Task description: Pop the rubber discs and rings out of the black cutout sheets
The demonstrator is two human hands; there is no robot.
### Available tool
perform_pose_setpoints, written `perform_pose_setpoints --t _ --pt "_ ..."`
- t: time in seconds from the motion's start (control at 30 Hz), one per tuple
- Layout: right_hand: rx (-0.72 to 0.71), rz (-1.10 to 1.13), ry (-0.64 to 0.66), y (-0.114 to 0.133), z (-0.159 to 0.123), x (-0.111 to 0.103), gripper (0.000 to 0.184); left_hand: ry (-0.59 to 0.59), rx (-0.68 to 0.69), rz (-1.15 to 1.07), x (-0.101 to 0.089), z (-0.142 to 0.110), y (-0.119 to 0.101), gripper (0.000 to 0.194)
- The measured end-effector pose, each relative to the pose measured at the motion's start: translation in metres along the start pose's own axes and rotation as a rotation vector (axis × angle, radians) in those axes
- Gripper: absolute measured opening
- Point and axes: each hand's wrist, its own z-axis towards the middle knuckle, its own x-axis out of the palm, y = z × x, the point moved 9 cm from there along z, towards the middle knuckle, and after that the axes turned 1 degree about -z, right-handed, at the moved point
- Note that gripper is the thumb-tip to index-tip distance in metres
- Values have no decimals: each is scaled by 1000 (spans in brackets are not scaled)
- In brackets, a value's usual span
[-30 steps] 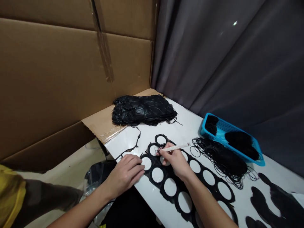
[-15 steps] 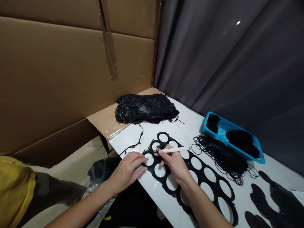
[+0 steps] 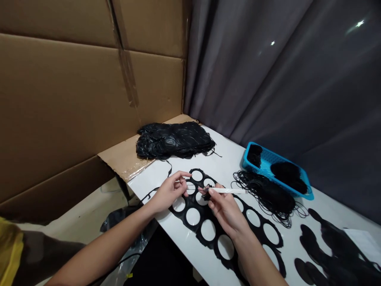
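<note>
Black holed sheet lies flat on the table right under both hands, kinda like a flat honeycomb: rows of big round openings with white showing through, thin dark webbing between them, pretty ragged outer edges. Right hand is over the middle of it, thumb and fingers pinching a white pen-like tool whose tip points to 9 o'clock, with a small dark scrap bunched up at the tip. Left hand is at the sheet's 10 o'clock edge, index finger stretched out and the others curled; can't tell if it's pinching anything.

For elbow room, white tabletop shows between the sheet and the crumpled black stack at 11 o'clock, plus a strip along the table edge at 8. Tighter at 2 o'clock: a tangle of thin black rings sits near the sheet, just beside a blue basket with black stuff in it. Flat dark pieces spread out at 3.

Table is white and a bit shiny. Tall cardboard walls off 10 to 11, grey curtain hangs from 12 to 2, and yellow cloth pokes in at 9.
</note>
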Motion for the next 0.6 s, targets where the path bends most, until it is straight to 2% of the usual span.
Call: perform_pose_setpoints --t 0.1,0.33,0.5,0.57,0.6 --pt "47 92 58 -6 -3 6 34 -35 16 -2 0 2 1 32" --pt "137 123 289 -19 -13 44 34 -21 42 89 10 -3 1 19" --pt "218 87 409 -29 -19 58 36 -199 109 219 -14 -7 -6 12" --pt "188 36 403 -31 -17 57 37 -173 123 288 -17 -8 -10 10" --pt "139 -8 358 -29 -13 53 36 -141 126 328 -18 -10 -12 9"
